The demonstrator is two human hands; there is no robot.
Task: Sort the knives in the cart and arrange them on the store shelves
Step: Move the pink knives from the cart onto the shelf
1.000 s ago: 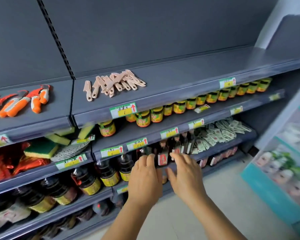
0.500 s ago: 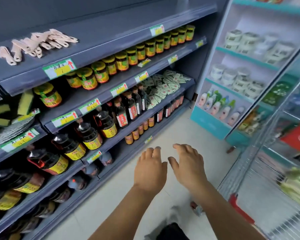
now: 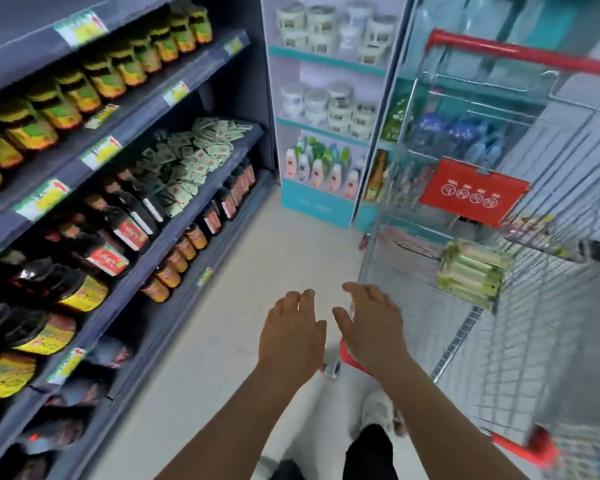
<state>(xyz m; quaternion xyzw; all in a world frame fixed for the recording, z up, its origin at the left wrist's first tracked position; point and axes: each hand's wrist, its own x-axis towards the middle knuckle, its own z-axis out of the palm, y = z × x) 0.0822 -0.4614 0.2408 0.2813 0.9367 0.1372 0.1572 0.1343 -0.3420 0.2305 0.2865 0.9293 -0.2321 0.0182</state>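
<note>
1. My left hand (image 3: 291, 336) and right hand (image 3: 369, 327) hang side by side over the floor (image 3: 257, 258), fingers loosely spread, holding nothing.
2. Cart (image 3: 520, 306) stands at my right, my right hand just beside its near corner.
3. Green packets (image 3: 471, 271) lie in the cart; too blurred to tell whether they are knives.
4. Store shelves (image 3: 174, 216) run along my left, stocked with dark bottles (image 3: 118, 230).

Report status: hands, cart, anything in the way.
Left hand and right hand open, holding nothing. Cart at right, green packs inside. Nothing between hands and cart.

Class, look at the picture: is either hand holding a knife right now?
No. The left hand and right hand hover open and empty beside the cart.
</note>
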